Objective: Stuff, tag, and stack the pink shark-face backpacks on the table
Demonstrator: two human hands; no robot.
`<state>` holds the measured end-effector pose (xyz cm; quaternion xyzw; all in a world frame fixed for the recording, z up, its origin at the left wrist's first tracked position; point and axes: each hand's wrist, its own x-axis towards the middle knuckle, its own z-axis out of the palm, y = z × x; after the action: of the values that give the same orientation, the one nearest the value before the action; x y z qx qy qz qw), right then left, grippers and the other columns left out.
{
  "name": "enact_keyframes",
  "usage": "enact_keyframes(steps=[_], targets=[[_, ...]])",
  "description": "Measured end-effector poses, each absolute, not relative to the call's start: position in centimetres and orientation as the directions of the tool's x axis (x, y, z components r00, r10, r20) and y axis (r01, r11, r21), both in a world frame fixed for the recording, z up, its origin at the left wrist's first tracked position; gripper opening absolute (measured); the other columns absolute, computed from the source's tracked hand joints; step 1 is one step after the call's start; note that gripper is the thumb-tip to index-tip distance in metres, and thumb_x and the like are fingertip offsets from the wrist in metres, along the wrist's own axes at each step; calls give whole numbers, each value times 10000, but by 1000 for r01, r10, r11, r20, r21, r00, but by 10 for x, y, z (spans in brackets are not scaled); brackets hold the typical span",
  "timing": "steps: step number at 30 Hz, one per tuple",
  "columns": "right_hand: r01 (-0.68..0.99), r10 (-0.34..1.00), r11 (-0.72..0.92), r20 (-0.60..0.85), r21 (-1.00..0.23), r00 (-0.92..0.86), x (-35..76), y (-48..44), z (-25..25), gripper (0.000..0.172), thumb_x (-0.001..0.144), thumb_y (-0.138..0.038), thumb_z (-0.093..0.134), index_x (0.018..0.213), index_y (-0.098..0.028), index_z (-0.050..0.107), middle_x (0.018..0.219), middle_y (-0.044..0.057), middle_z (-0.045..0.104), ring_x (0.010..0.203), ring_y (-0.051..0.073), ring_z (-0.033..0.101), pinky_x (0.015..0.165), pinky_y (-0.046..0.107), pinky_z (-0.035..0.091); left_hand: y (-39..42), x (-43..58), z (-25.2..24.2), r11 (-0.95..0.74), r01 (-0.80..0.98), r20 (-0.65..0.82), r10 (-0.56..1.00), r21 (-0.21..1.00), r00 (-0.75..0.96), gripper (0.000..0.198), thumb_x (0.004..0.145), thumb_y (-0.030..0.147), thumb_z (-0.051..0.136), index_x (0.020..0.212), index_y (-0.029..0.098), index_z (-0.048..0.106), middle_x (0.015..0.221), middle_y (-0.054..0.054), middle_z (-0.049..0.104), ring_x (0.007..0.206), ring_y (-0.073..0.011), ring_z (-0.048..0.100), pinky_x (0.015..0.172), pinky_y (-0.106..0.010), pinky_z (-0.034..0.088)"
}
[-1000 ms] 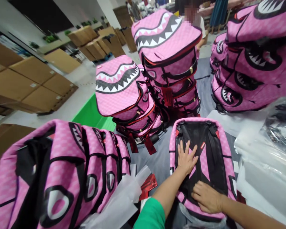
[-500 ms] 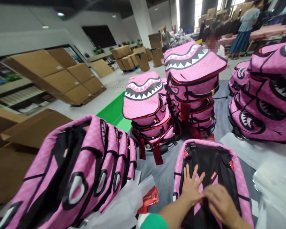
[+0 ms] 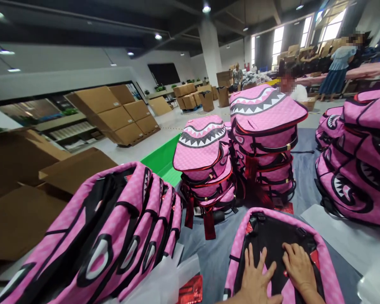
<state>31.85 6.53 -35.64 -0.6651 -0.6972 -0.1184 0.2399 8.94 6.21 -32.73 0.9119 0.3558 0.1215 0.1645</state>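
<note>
A pink backpack [image 3: 327,257] lies in front of me with its black back panel and straps facing up. My left hand [image 3: 256,276] rests flat on the left of that panel, fingers spread. On the right side of the panel, my right hand [image 3: 300,268] lies with slightly bent fingers, pressing on the black fabric and holding nothing that I can see. A small red label shows partly beside its fingers. The lower end of the backpack runs out of view.
Several pink backpacks [image 3: 114,240] lean in a row at left. Backpack stacks [image 3: 202,143] with shark-mouth prints stand ahead and at right [image 3: 361,169]. Clear plastic bags [image 3: 164,278], a red packet [image 3: 191,289], a green bin [image 3: 164,158] and cartons [image 3: 114,114] surround the grey cloth. People are farther back.
My right hand has moved up and right across the panel, away from my left hand, and its fingers have spread. My left hand stays flat. The view has tilted upward.
</note>
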Motion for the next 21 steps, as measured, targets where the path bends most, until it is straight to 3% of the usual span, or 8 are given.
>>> enact_keyframes(steps=[3, 6, 9, 11, 15, 21], targets=[[974, 915, 58, 401, -221, 37, 325, 67, -351, 340, 1002, -284, 343, 1105, -216, 661, 865, 70, 684, 798, 242, 649, 737, 374, 510, 64, 107, -317, -671, 615, 116, 709, 414, 695, 934, 890, 696, 559, 1634, 376, 95, 1717, -69, 0, 1541, -531, 84, 1154, -756, 263], [959, 974, 81, 225, -271, -19, 342, 87, -323, 374, 1008, -273, 321, 1138, -217, 667, 1008, 89, 745, 927, 238, 701, 809, 356, 547, 64, 119, -320, -710, 561, 126, 660, 425, 740, 912, 903, 714, 520, 1633, 382, 87, 1709, -96, -49, 1534, -539, 113, 1132, -762, 280], [965, 992, 119, 76, -236, -104, 364, 130, -283, 304, 974, -265, 464, 1208, -240, 657, 1209, 93, 717, 1108, 255, 670, 949, 378, 510, 63, 122, -334, -724, 549, 132, 646, 419, 752, 903, 902, 741, 497, 1633, 391, 99, 1701, -129, -57, 1516, -567, 136, 1098, -789, 289], [973, 993, 110, -22, -205, -117, 375, 166, -266, 421, 866, -219, 642, 1284, -263, 628, 1307, 95, 672, 1226, 293, 616, 1000, 407, 475, 62, 121, -345, -737, 550, 160, 644, 391, 748, 926, 887, 777, 485, 1636, 377, 114, 1701, -150, -34, 1508, -574, 162, 1096, -773, 303], [989, 959, 39, -271, -144, -77, 380, 220, -264, 580, 654, -135, 841, 1201, -217, 666, 1147, 81, 713, 1077, 287, 686, 852, 360, 521, 61, 124, -367, -764, 567, 229, 638, 307, 736, 966, 854, 826, 478, 1636, 358, 156, 1703, -168, 70, 1493, -555, 252, 1109, -711, 326], [997, 890, 62, -450, -54, -79, 359, 239, -260, 459, 826, -283, 799, 1237, -167, 629, 1229, 96, 660, 1104, 267, 643, 927, 456, 535, 61, 131, -377, -750, 602, 216, 658, 273, 721, 942, 838, 808, 531, 1621, 391, 214, 1690, -122, 233, 1507, -499, 286, 1169, -698, 228]])
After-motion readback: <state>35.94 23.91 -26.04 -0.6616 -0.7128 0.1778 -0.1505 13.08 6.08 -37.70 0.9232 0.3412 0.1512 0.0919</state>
